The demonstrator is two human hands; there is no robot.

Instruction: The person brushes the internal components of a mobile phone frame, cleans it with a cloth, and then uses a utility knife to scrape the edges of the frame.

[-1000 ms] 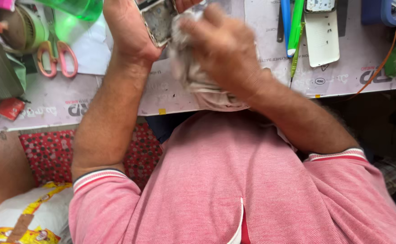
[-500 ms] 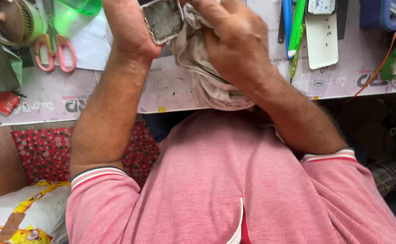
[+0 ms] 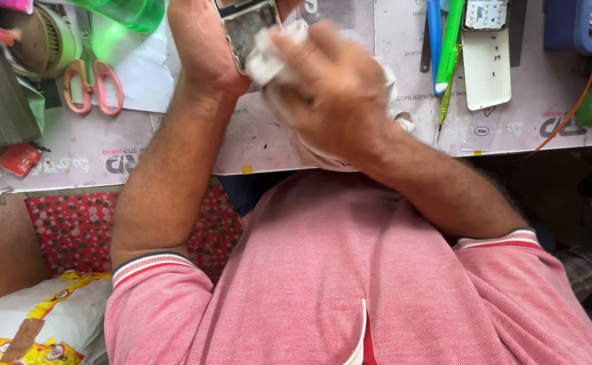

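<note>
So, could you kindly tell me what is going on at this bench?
A person in a pink shirt holds a small opened device upright in the left hand, over the worktable. The right hand presses a bunched white cloth against its face. Pink-handled scissors lie to the left.

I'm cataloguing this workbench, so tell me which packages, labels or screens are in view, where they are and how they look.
Phone panel: left hand, top centre; rectangular, grey, metal-edged.
Small packet: bench's left edge; flat, red.
Printed sack: bottom left; white, yellow, red.
</note>
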